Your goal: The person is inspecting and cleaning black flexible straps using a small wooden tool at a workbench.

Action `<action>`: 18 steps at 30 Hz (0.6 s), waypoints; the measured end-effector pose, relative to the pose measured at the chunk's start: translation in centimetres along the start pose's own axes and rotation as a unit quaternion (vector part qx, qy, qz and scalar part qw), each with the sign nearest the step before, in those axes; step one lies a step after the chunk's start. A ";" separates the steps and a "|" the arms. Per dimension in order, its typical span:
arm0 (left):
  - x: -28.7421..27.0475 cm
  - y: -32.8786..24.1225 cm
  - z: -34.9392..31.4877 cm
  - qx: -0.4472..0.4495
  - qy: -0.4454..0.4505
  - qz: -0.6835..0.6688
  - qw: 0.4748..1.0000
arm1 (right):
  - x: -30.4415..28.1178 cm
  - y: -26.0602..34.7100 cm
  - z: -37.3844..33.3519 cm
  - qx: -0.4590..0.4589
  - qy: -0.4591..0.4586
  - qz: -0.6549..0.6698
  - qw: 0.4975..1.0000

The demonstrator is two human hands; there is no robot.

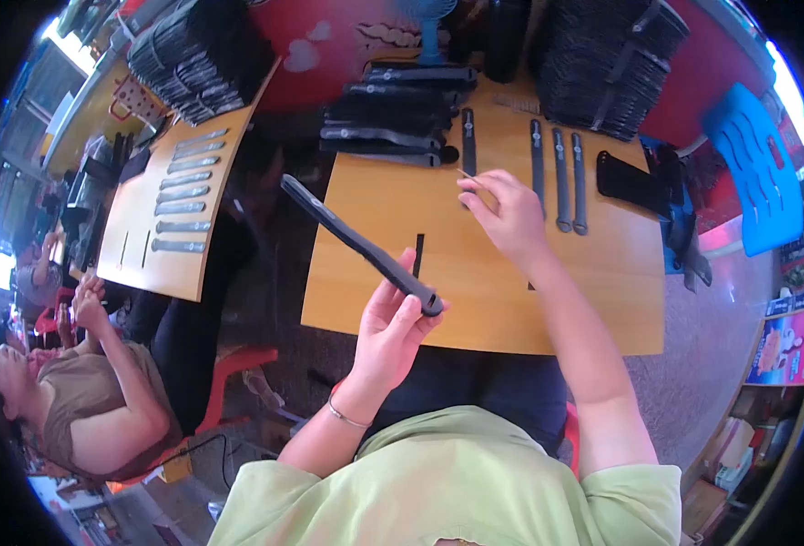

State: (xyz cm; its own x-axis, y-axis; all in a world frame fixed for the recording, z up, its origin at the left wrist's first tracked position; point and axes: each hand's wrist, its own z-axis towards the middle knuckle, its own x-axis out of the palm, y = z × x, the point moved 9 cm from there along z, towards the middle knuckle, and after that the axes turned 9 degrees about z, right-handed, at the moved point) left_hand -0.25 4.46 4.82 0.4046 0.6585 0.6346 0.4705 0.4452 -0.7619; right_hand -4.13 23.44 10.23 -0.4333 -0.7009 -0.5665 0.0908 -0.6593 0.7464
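In my left hand is a long dark grey strap, pinched near its rounded end, which shows a small hole. It is tilted up to the left, above the table's front left part. My right hand is closed over the table, thumb and fingertips pinching a thin pointed piece too small to name. Just beyond that hand lies another grey strap. Three more straps lie side by side to its right. A narrow black strip is on the wood behind my left fingers.
A heap of dark straps covers the table's far left. Tall black bundles stand at the back right, beside a black pouch-like piece. Left, a seated person is by another table with several straps. A blue chair back is right.
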 end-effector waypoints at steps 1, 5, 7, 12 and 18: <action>-0.4 -0.1 -0.1 0.016 -0.012 0.004 1.000 | 0.0 1.7 -1.0 0.023 0.032 0.075 0.996; 0.5 -0.6 0.4 0.035 0.008 -0.011 0.999 | -1.4 7.5 -6.6 -0.097 0.077 0.152 0.981; 0.8 -0.6 0.5 0.051 0.008 -0.012 0.999 | -1.6 7.7 -8.6 -0.062 0.065 0.139 0.986; 1.4 -0.7 0.4 0.092 0.001 0.020 0.996 | -1.3 7.3 -11.1 0.020 0.063 0.103 0.992; 1.5 -1.1 0.1 0.143 -0.009 0.053 0.988 | -1.5 7.5 -11.5 -0.042 0.003 0.093 0.995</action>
State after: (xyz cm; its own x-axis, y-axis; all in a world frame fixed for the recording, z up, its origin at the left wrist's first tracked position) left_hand -0.19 5.01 6.60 0.4248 0.7198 0.5490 0.1848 0.5247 -0.8310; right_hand 7.52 16.38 12.64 -0.3964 -0.8147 -0.4232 0.2439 -0.5378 0.8070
